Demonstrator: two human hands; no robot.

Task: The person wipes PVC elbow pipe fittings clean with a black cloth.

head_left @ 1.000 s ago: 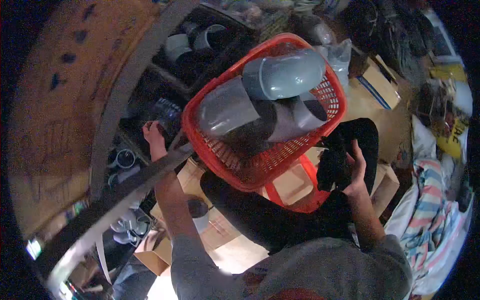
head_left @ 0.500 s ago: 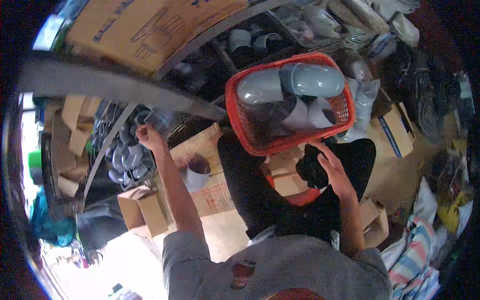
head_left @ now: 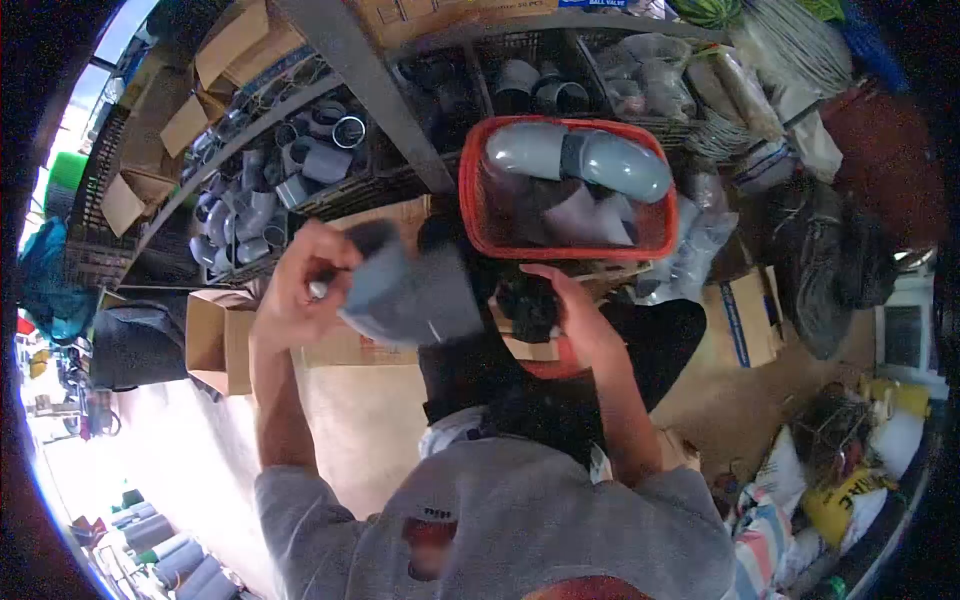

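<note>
Left hand (head_left: 298, 285) grips a blurred grey pipe fitting (head_left: 412, 297); right hand (head_left: 578, 318) clutches a black bundle (head_left: 526, 305).

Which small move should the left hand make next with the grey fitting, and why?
Probably lift the grey fitting rightward into the red basket. The left hand grips it close to the basket, which already holds similar grey fittings; the right hand is busy with a dark bundle.

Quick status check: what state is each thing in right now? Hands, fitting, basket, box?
left hand: closed around the grey pipe fitting
grey pipe fitting: held in the air, in front of the shelves
right hand: closed on a black bundle, just below the basket
red basket: loaded with grey elbows
cardboard box: flaps open
</note>
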